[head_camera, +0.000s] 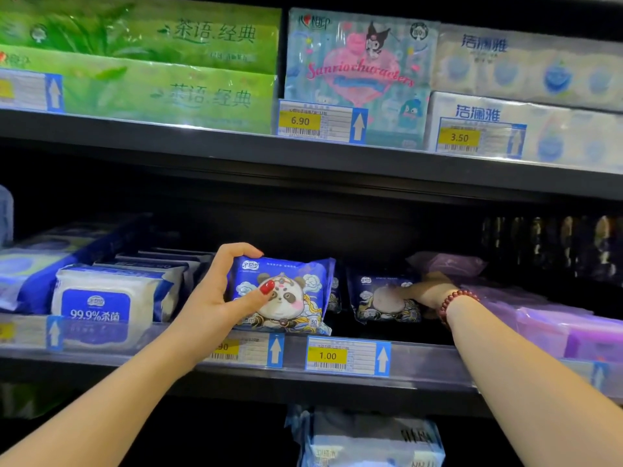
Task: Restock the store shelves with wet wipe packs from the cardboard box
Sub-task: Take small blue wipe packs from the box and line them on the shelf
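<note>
On the middle shelf (421, 364), the left hand (209, 293) grips a panda pack (293, 298) upright at the front, while the right hand (429, 289) touches a second pack (379, 303) just beside, its grip too blurred to tell.

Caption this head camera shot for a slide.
Left hand holds a panda wipe pack at the shelf front; the blurred right hand reaches a second pack beside it.

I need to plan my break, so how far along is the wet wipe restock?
Done: one panda wipe pack stands on the middle shelf. In hand: the left hand grips a second panda pack at the shelf front, while the blurred right hand is at the standing pack. Left: setting this pack down; the cardboard box is out of view, so remaining stock is unknown.
</note>
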Motion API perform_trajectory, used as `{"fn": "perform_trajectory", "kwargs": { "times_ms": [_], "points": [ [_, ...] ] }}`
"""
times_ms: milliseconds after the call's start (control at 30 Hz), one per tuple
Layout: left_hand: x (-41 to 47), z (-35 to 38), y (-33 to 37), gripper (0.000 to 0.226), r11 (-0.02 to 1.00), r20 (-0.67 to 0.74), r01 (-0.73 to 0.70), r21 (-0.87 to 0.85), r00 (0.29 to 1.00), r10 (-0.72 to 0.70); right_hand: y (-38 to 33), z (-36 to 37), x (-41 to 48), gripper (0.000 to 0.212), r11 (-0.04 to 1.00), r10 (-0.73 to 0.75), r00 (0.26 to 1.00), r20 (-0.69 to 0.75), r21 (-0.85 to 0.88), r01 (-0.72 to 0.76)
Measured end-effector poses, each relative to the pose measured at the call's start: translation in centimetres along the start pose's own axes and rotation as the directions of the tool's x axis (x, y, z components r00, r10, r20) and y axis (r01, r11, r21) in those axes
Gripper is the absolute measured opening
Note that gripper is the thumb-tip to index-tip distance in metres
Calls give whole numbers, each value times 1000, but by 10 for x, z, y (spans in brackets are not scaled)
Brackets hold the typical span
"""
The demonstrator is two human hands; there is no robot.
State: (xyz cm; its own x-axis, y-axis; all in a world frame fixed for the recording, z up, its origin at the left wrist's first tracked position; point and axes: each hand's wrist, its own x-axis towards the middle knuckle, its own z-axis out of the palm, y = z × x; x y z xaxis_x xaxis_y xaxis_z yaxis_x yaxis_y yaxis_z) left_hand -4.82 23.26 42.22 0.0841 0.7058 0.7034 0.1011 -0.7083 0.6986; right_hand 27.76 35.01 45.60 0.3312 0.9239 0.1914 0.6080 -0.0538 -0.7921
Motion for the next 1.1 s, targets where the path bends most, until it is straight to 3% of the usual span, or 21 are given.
{"fn": "perform_trajectory", "kwargs": {
  "times_ms": [100, 200, 300, 467, 633, 667, 733, 767, 833, 900, 933, 1100],
  "points": [
    [-1, 0, 1, 40, 1000, -2, -6, 9, 1000, 6, 2, -1, -2, 64, 1000, 16, 1000, -21, -13, -16],
    [-2, 0, 1, 40, 1000, 4, -6, 7, 1000, 6, 0, 1, -8, 58, 987, -52, 996, -79, -157, 39],
    [-1, 0, 0, 40, 1000, 5, -3, 8, 1000, 3, -3, 1, -12, 73, 945, -125, 982, -139, -319, 75],
    [-1, 0, 0, 35, 1000, 3, 8, 5, 1000, -8, -2, 3, -20, 71, 953, -147, 989, -10, -268, 139],
    [-2, 2, 1, 40, 1000, 3, 16, 2, 1000, -16, -10, 0, -23, 64, 937, -188, 977, -104, -318, 147],
    [-2, 2, 2, 40, 1000, 5, 15, 7, 1000, -15, -16, 0, -25, 60, 935, -242, 958, -153, -300, 188],
    [-2, 2, 2, 40, 1000, 1, 16, 13, 1000, -16, -34, 3, -34, 51, 937, -348, 924, -159, -106, 334],
    [-2, 2, 2, 40, 1000, -1, 17, 13, 1000, -17, -44, 6, -44, 47, 919, -386, 919, -79, 46, 390],
    [-2, 2, 2, 39, 1000, -2, 17, 23, 1000, -17, -65, 15, -72, 54, 884, -441, 862, 249, 289, 369],
    [-2, 1, 2, 39, 999, 2, 16, 42, 1000, -16, -78, 28, -98, 67, 890, -449, 731, 513, 334, 311],
    [-2, 1, 2, 41, 999, 2, 13, 50, 1000, -13, -82, 37, -104, 66, 894, -443, 694, 568, 337, 295],
    [-2, -1, 3, 46, 996, -11, 28, 84, 1000, -27, -89, 60, -115, 68, 850, -478, 742, 470, 460, 257]
  ]
}}
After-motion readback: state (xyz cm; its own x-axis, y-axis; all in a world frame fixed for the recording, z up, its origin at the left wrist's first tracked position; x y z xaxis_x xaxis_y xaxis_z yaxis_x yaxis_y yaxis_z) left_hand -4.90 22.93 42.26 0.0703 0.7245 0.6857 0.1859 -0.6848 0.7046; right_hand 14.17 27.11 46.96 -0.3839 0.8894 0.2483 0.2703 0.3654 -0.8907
